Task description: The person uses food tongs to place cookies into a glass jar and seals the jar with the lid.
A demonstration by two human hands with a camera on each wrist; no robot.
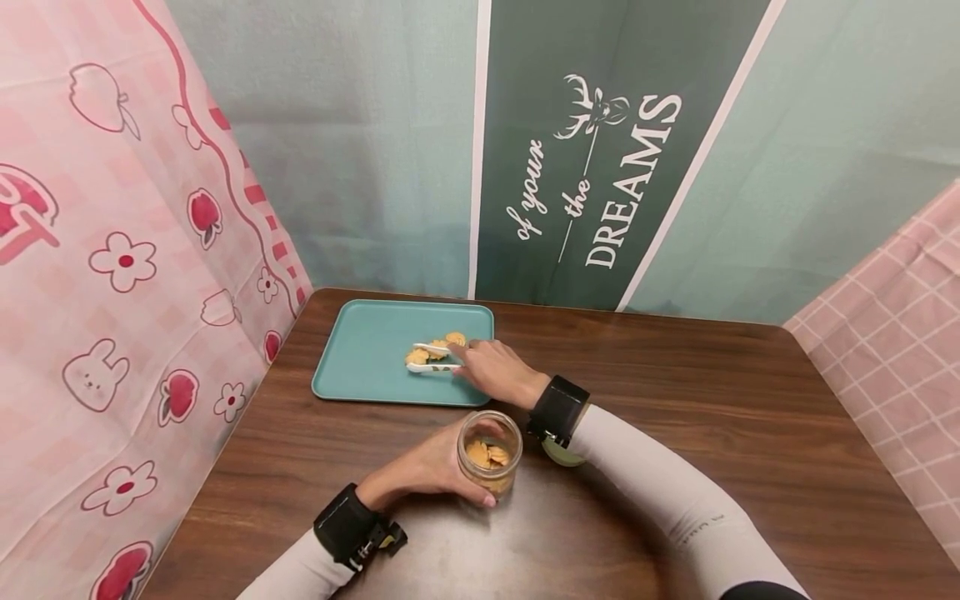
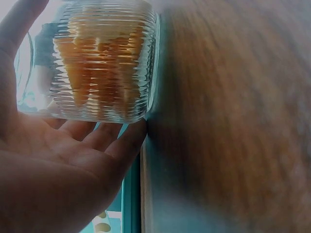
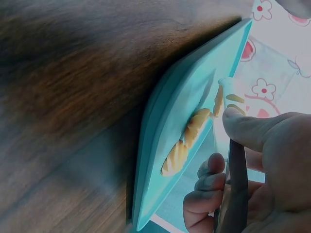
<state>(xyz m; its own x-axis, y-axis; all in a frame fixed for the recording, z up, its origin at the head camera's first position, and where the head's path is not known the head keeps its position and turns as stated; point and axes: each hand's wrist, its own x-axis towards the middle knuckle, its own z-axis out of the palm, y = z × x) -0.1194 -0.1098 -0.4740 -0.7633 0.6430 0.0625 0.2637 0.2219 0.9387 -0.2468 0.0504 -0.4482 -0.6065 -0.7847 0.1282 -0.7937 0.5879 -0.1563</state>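
My left hand (image 1: pixel 429 467) holds a clear glass jar (image 2: pixel 104 63) around its side, thumb toward me and fingers on the far side. The jar is lidless and upright on the table, with ridged golden crisps (image 1: pixel 486 454) inside. Over the right part of a teal tray (image 1: pixel 367 350), my right hand (image 1: pixel 498 371) grips white tongs (image 1: pixel 433 367). The tong tips straddle the leftmost crisp (image 1: pixel 417 357); whether they squeeze it I cannot tell. Two further crisps (image 3: pixel 175 158) lie in a row on the tray beside it.
A green round object (image 1: pixel 561 454) sits right of the jar, partly hidden under my right forearm. The wooden table (image 1: pixel 675 375) meets a printed green curtain (image 1: pixel 562 167) at the back. Pink curtains (image 1: pixel 127 333) hang along both sides.
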